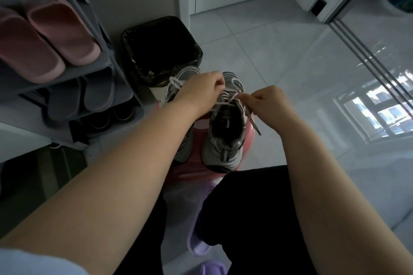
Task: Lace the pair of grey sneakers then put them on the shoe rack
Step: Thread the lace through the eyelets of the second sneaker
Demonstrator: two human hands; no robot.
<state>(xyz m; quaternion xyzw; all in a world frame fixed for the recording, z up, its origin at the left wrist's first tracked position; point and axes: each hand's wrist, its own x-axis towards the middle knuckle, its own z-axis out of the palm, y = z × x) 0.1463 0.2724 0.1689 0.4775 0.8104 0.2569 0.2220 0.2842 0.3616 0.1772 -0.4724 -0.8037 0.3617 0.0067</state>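
Both hands [234,94] pinching lace [225,101], grey sneakers [225,131] on pink stool [249,129]

Pale blue sleeve [26,261], black trousers [245,219], 2 lilac slippers [199,244].

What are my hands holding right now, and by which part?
The left hand and right hand each pinch a strand of the lace over the grey sneaker.

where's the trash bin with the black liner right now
Head view, left of centre: the trash bin stands on the floor right of the shoe rack, just beyond the grey sneakers.
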